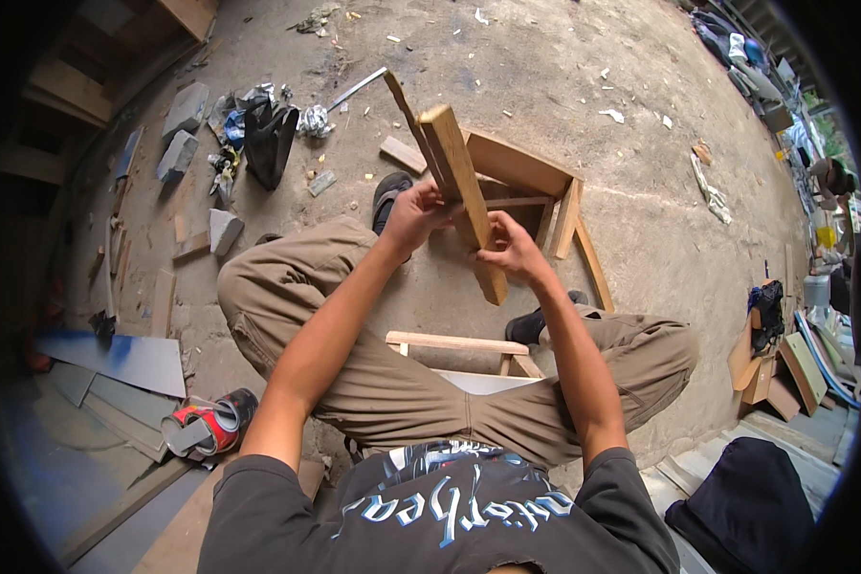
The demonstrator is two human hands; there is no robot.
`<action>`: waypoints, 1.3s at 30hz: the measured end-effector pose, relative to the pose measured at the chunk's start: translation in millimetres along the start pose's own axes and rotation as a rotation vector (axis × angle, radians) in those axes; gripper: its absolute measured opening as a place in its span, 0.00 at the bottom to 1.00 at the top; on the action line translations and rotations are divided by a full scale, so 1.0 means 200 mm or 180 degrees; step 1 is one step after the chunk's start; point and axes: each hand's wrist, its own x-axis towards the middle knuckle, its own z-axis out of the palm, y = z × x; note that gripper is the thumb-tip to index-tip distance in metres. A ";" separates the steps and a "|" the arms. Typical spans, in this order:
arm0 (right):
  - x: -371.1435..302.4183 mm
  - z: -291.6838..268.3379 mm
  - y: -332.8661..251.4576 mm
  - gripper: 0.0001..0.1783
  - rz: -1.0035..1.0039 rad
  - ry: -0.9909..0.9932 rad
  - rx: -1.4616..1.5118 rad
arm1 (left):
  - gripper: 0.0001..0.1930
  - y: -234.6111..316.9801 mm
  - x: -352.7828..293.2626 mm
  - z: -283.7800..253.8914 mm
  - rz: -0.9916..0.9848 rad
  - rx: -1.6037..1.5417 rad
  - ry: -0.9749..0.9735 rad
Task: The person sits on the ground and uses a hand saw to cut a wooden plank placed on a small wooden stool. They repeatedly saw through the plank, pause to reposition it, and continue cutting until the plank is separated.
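Note:
A squared wooden bar (461,182) is held tilted in front of me, its far end raised. My left hand (416,220) is closed at its left side, where a thin, darker, rough-edged strip (409,113) runs along the bar. How far those left fingers grip the strip as well as the bar is partly hidden. Toward the bar's near end, my right hand (509,247) pinches its right side between thumb and fingers. Just beyond my hands, a wooden frame (521,165) with legs rests on the ground. Between my legs lies a smaller pale wooden frame (445,341).
On the left are concrete blocks (184,110), a black bag (271,143), wood scraps and opened cans (210,423). Grey boards (124,416) lie at lower left. A dark cloth (741,507) sits at lower right, with cardboard (758,378) and clutter along the right edge.

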 end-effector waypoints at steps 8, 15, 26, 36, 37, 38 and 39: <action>-0.06 0.03 0.00 0.31 -0.0403 0.0696 -0.1171 | 0.18 0.10 -0.04 0.09 0.0318 -0.0432 -0.0628; -0.11 0.03 0.05 0.32 -0.0397 0.0639 -0.1007 | 0.12 0.10 -0.04 0.11 0.0246 -0.0188 -0.0780; -0.13 0.28 -0.02 0.27 -0.0363 0.1660 -0.0704 | 0.13 0.03 -0.04 0.24 0.0193 0.0115 0.0481; -0.15 0.32 0.08 0.29 0.0008 0.1610 -0.0856 | 0.17 -0.18 -0.03 0.21 -0.0060 -0.0030 0.1363; -0.15 0.32 0.07 0.28 0.0094 0.1541 -0.0724 | 0.17 -0.18 -0.02 0.21 -0.0025 0.0074 0.1416; -0.14 0.32 0.07 0.27 0.0154 0.1444 -0.0583 | 0.17 -0.18 -0.02 0.20 0.0009 0.0179 0.1471; -0.14 0.31 0.06 0.26 0.0219 0.1351 -0.0448 | 0.17 -0.16 -0.02 0.21 -0.0064 0.0188 0.1466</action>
